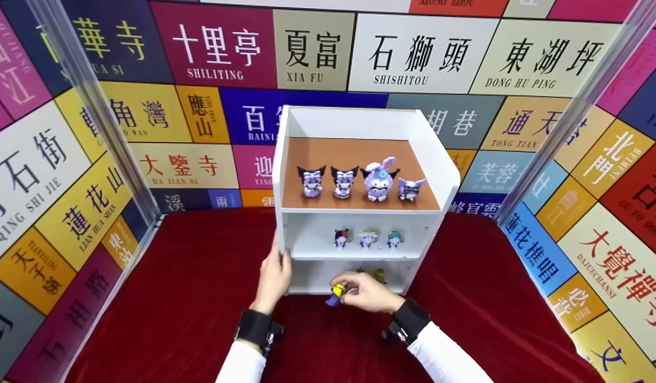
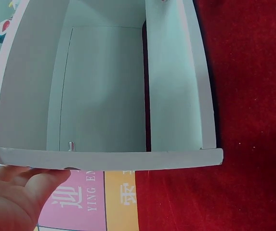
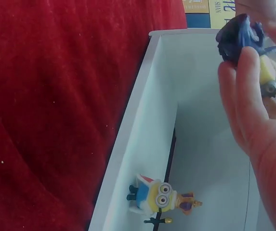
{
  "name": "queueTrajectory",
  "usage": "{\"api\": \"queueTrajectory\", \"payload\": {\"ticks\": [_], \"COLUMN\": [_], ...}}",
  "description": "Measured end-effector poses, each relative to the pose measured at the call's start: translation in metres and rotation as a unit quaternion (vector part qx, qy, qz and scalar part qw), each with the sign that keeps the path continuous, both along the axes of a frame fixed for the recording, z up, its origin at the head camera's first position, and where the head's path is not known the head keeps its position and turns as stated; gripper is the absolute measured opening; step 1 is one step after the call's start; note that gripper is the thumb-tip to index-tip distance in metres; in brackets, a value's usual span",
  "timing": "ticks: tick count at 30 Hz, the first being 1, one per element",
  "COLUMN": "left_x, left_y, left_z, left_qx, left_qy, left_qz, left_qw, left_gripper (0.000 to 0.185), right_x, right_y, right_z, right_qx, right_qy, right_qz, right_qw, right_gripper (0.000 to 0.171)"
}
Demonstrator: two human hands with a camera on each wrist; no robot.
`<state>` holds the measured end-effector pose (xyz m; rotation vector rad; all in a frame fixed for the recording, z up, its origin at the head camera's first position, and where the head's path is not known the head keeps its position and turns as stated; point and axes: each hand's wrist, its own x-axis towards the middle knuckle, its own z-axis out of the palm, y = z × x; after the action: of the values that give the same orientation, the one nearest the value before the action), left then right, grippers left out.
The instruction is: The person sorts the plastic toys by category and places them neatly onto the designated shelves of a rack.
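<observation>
My right hand (image 1: 368, 292) pinches a small Minion figure (image 1: 336, 294), yellow with a dark blue part, in front of the lowest shelf. In the right wrist view its blue part (image 3: 243, 38) sticks out past my fingers. My left hand (image 1: 275, 276) grips the left side panel of the white shelf unit (image 1: 280, 213), fingers along the outside and thumb at the front edge. On the lowest shelf stands another Minion figure (image 3: 154, 195) with a crown, a white-trimmed robe and a staff; in the head view my right hand partly hides that shelf.
On the brown top shelf stand several purple figures, among them a larger one with bunny ears (image 1: 379, 183). Three small figures (image 1: 368, 239) line the middle shelf. A dark red cloth (image 1: 190, 298) covers the table, with sign-printed walls (image 1: 216, 48) around.
</observation>
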<state>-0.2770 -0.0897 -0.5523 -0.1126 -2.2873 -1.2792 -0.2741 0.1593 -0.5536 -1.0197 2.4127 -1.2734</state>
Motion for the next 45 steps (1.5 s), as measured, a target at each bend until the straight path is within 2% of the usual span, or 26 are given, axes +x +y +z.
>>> {"api": "queueTrajectory", "payload": {"ticks": [6, 9, 13, 15, 18, 22, 27, 36, 42, 45], "left_x": [-0.001, -0.001, -0.002, -0.001, -0.001, 0.0, 0.0, 0.001, 0.0, 0.0], "left_y": [0.0, 0.0, 0.001, 0.001, 0.002, 0.002, 0.001, 0.001, 0.002, 0.001], "left_z": [0.0, -0.001, -0.002, -0.003, -0.003, -0.003, -0.003, -0.001, 0.0, 0.0], "left_qx": [0.001, -0.004, -0.004, -0.005, -0.009, -0.007, -0.002, 0.001, -0.001, -0.001], "left_qy": [-0.001, -0.004, -0.006, -0.004, 0.005, 0.01, 0.008, 0.013, 0.01, 0.01], "left_qz": [-0.001, 0.003, 0.004, 0.003, 0.0, 0.003, 0.006, 0.001, 0.002, 0.005], "left_qw": [1.0, 1.0, 1.0, 1.0, 0.9999, 0.9999, 0.9999, 0.9999, 1.0, 0.9999], "left_gripper": [0.06, 0.06, 0.059, 0.059, 0.059, 0.058, 0.059, 0.059, 0.059, 0.058], "right_x": [-0.005, -0.007, -0.011, -0.012, -0.014, -0.016, -0.022, -0.031, -0.034, -0.035], "right_y": [0.0, -0.001, -0.003, -0.005, -0.006, -0.009, -0.013, -0.017, -0.018, -0.019], "right_z": [-0.001, -0.001, -0.004, -0.008, -0.012, -0.014, -0.018, -0.029, -0.033, -0.035], "right_qx": [-0.011, 0.012, 0.049, 0.059, 0.075, 0.115, 0.153, 0.183, 0.204, 0.205], "right_qy": [0.005, 0.059, 0.171, 0.204, 0.23, 0.25, 0.269, 0.256, 0.28, 0.284], "right_qz": [-0.035, -0.059, -0.104, -0.123, -0.15, -0.178, -0.193, -0.209, -0.216, -0.217], "right_qw": [0.999, 0.996, 0.979, 0.969, 0.959, 0.945, 0.931, 0.926, 0.913, 0.911], "right_gripper": [0.032, 0.029, 0.03, 0.033, 0.035, 0.027, 0.017, 0.016, 0.015, 0.016]}}
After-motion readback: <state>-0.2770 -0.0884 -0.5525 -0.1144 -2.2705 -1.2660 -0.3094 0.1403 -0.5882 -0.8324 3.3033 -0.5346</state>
